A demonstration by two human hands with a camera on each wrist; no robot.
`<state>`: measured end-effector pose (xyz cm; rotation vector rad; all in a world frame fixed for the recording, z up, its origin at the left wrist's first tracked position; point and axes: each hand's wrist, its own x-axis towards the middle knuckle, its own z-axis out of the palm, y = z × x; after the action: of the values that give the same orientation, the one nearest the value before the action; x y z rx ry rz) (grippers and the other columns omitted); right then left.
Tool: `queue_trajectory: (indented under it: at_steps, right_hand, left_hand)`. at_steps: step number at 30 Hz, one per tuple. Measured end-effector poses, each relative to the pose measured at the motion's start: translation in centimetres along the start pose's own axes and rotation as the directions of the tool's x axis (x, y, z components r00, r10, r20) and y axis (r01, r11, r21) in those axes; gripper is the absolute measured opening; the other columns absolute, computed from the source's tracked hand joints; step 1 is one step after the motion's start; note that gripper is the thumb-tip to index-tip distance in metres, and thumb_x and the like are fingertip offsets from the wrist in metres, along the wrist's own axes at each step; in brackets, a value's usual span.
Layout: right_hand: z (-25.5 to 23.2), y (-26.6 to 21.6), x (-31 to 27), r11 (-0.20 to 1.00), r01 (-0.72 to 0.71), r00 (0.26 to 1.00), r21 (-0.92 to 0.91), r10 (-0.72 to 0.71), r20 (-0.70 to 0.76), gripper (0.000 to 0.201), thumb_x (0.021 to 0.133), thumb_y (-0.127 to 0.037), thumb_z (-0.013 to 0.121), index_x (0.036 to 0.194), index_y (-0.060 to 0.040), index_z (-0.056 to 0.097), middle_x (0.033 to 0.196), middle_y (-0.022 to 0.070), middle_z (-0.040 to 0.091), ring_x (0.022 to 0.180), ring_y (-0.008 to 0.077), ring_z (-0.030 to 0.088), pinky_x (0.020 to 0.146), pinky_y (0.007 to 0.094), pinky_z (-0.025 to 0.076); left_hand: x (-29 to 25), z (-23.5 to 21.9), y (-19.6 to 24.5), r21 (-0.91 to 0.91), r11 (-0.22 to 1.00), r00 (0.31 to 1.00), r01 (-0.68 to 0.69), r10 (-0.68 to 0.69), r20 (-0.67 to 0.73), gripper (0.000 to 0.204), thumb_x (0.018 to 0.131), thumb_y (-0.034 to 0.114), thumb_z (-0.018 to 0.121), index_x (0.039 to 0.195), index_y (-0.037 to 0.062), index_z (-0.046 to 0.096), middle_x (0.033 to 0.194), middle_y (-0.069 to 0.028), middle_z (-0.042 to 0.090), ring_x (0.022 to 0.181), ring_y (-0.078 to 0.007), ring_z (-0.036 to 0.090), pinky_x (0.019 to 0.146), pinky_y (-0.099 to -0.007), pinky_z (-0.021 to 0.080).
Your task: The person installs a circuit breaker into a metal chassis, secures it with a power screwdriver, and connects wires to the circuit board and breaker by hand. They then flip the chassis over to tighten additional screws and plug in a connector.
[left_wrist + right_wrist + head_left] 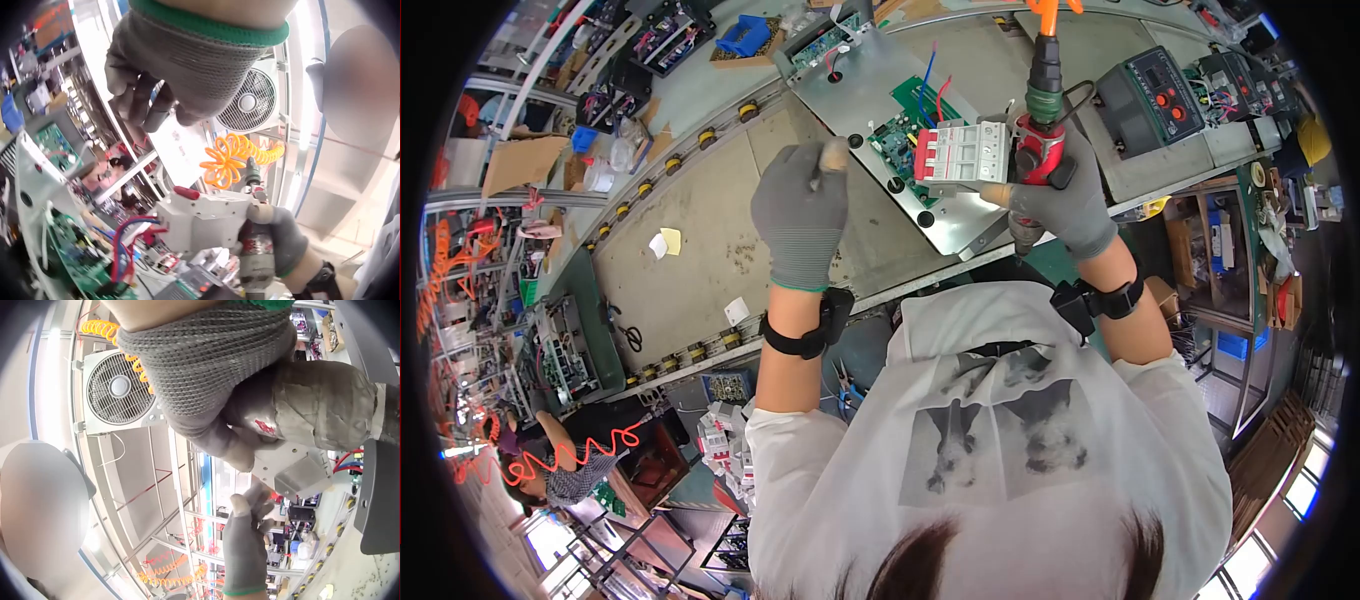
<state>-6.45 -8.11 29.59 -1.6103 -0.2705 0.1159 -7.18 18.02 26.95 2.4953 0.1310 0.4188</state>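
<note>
My gloved right hand (1065, 190) grips a red air screwdriver (1038, 150) with an orange coiled hose at its top. Its thumb tip lies right at the edge of a white circuit breaker (975, 152) with red toggles. Beneath the breaker is a metal plate (840, 98) carrying a green circuit board (890, 145), with blue and red wires standing up. My gloved left hand (802, 205) is raised to the left of the plate. In the left wrist view, the left fingers (159, 106) hang loosely curled with nothing seen in them.
The plate sits across a bench (700, 215) with rows of yellow rollers along its edges. A dark control box (1150, 100) with orange-red knobs stands at right. Scissors (630, 335) and paper scraps (665, 243) lie at left. Another person (565, 465) is at lower left.
</note>
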Motion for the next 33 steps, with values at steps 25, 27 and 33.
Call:
queue_trajectory:
  at_steps: [25,27,33]
  right_hand:
    - [-9.2,7.8,-5.2,0.935,-0.354,0.847,0.041,0.338,-0.409,0.064,0.071,-0.026,0.085,0.125,-0.0117,0.054,0.091,-0.0025,0.057,0.077,0.007,0.053,0.07,0.0249,0.048]
    - [-9.4,8.1,-5.2,0.91,-0.399,0.862,0.114,0.415,-0.291,0.065,0.07,-0.03,0.085,0.125,-0.0124,0.054,0.091,-0.0012,0.057,0.08,0.0079,0.054,0.072,0.0259,0.048]
    - [-7.3,13.4,-4.0,0.929,-0.347,0.895,0.128,0.369,-0.252,0.059,0.071,-0.031,0.084,0.118,-0.01,0.055,0.08,0.0,0.058,0.059,0.009,0.054,0.052,0.0255,0.047]
  left_hand:
    - [0.4,10.8,7.0,0.186,0.773,0.575,-0.606,0.264,0.774,0.044,0.073,0.025,0.071,0.105,0.0008,0.056,0.088,-0.0192,0.065,0.088,-0.0359,0.064,0.076,-0.0429,0.052]
    - [0.4,10.8,6.9,0.162,0.769,0.568,-0.618,0.295,0.768,0.034,0.077,0.021,0.067,0.101,0.0005,0.055,0.086,-0.0208,0.064,0.085,-0.0377,0.063,0.074,-0.0451,0.051]
    - [-0.1,11.4,6.0,0.101,0.802,0.637,-0.589,0.383,0.669,0.034,0.078,0.019,0.066,0.108,0.0051,0.056,0.093,-0.0186,0.066,0.089,-0.0361,0.063,0.073,-0.0442,0.05]
